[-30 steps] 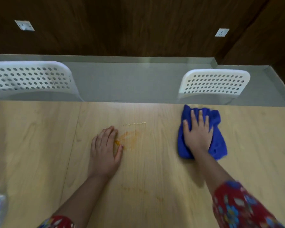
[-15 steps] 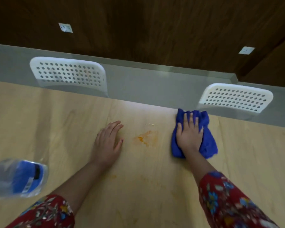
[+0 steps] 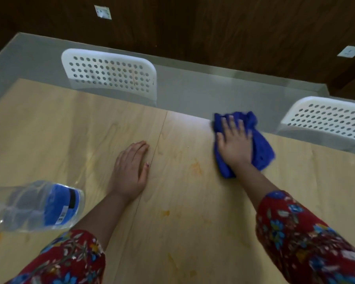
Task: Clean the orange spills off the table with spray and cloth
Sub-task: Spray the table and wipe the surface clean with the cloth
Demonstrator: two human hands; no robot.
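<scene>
Blue cloth (image 3: 261,148) now nearer orange smear (image 3: 196,168), long axis front-to-back.

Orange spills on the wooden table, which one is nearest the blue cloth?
The faint orange smear just left of the crumpled blue cloth; the other spots lie nearer the sleeves.

Two white chairs stood on a grey floor (image 3: 193,89). The left chair (image 3: 111,75) had a curved back full of little round holes, rows and rows of them. The right chair (image 3: 326,121) had the same kind of back, and the side of the view cut part of it off. The two chairs were well apart. Behind them was a dark brown wooden wall (image 3: 203,27). A pale grey strip (image 3: 244,71) ran along the bottom of it. Two small white plates sat on the wall: the left wall plate (image 3: 103,12) up high, the right wall plate (image 3: 349,51) lower down.
</scene>
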